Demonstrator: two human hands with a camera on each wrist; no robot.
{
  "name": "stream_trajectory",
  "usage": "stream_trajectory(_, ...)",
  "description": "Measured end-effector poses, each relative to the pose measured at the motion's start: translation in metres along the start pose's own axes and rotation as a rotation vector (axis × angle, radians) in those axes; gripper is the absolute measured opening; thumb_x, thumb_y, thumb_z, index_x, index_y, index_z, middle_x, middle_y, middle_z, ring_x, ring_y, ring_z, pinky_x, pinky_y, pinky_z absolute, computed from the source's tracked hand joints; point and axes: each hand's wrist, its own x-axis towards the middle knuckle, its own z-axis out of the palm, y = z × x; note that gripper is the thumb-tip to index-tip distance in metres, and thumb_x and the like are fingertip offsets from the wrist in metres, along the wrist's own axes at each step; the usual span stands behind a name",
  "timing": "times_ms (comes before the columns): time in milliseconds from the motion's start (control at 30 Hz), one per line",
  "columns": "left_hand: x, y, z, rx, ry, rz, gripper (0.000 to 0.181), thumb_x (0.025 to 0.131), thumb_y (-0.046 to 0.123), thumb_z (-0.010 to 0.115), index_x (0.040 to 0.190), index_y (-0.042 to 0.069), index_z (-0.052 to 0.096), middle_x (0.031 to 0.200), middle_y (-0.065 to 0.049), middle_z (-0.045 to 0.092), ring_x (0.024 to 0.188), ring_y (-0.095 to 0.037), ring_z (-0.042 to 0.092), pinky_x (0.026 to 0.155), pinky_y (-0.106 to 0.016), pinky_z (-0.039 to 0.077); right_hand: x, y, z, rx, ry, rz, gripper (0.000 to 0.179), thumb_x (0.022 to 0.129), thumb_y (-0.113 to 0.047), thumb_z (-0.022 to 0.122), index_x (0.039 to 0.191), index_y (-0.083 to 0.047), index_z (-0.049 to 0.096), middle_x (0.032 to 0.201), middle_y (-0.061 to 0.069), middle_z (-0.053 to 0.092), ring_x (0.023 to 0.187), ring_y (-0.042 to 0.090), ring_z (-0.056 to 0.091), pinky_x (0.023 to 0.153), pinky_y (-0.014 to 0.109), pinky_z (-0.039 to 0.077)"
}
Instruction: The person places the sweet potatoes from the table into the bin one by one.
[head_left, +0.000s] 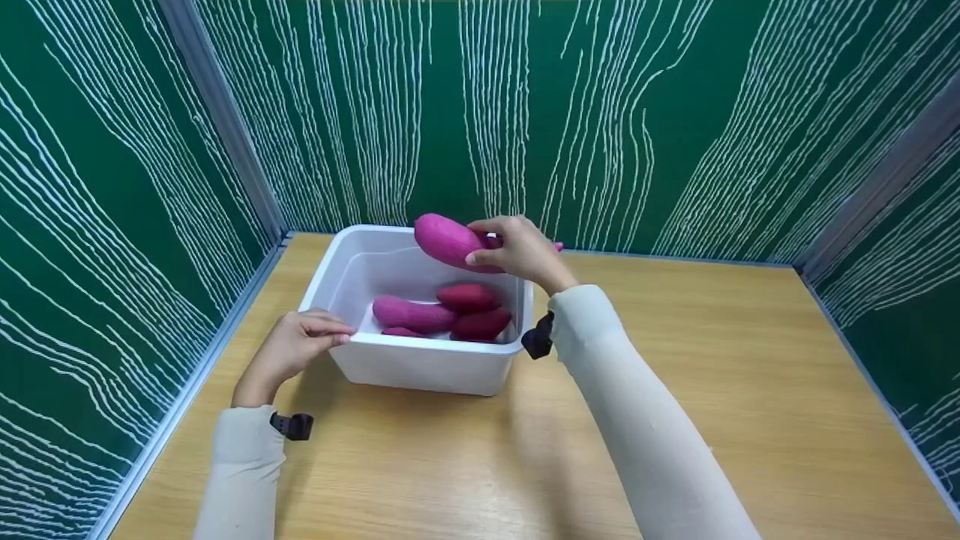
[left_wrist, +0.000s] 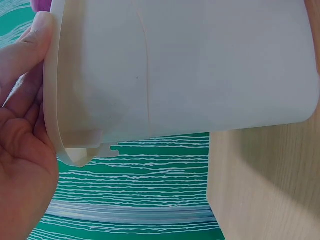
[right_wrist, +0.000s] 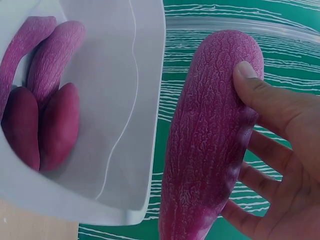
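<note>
My right hand (head_left: 521, 251) grips a long magenta vegetable (head_left: 446, 238), eggplant-like in shape, above the far right part of a white plastic bin (head_left: 420, 367). The right wrist view shows its wrinkled skin (right_wrist: 207, 120), with the thumb on one side and the fingers partly hidden behind it. My left hand (head_left: 292, 341) pinches the bin's near left rim; the thumb lies over the edge (left_wrist: 52, 90). Inside the bin lie a long magenta vegetable (head_left: 412, 315), two darker red tapered ones (head_left: 469, 298) and another mostly hidden by the near wall.
The bin stands on a wooden table (head_left: 675, 390) near its back left. Green panels with white wavy lines (head_left: 600, 112) enclose the back and both sides, framed by grey metal posts (head_left: 221, 112). Each wrist wears a black device (head_left: 292, 426).
</note>
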Motion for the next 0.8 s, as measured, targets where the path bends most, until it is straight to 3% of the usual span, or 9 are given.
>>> stream_trajectory(233, 0.0, 0.002, -0.001, -0.005, -0.015, -0.027, 0.018, 0.085, 0.014, 0.073, 0.102, 0.009, 0.076, 0.108, -0.011, 0.071, 0.109, -0.028, 0.06, 0.097, -0.044, 0.051, 0.005, -0.007, 0.006, -0.021, -0.003, -0.01, 0.045, 0.086, -0.02, 0.073, 0.128, -0.009, 0.062, 0.124, 0.011, 0.064, 0.108, 0.023, 0.059, 0.094, 0.036, 0.051)
stream_trajectory(633, -0.001, 0.002, 0.0, -0.002, -0.015, -0.02, 0.02, 0.085, 0.014, 0.073, 0.103, 0.008, 0.075, 0.108, -0.011, 0.071, 0.109, -0.028, 0.059, 0.098, -0.046, 0.05, 0.009, -0.014, 0.013, -0.019, -0.024, 0.004, 0.047, 0.087, -0.022, 0.072, 0.131, -0.01, 0.06, 0.129, 0.01, 0.062, 0.114, 0.023, 0.057, 0.098, 0.035, 0.05)
stream_trajectory(800, -0.001, 0.002, 0.0, 0.002, -0.003, 0.011, 0.017, 0.084, 0.011, 0.073, 0.101, 0.009, 0.077, 0.105, -0.01, 0.072, 0.106, -0.026, 0.06, 0.093, -0.035, 0.054, 0.01, -0.016, 0.015, -0.014, -0.029, 0.003, 0.047, 0.087, -0.022, 0.072, 0.131, -0.011, 0.06, 0.126, 0.01, 0.063, 0.11, 0.022, 0.057, 0.096, 0.035, 0.051)
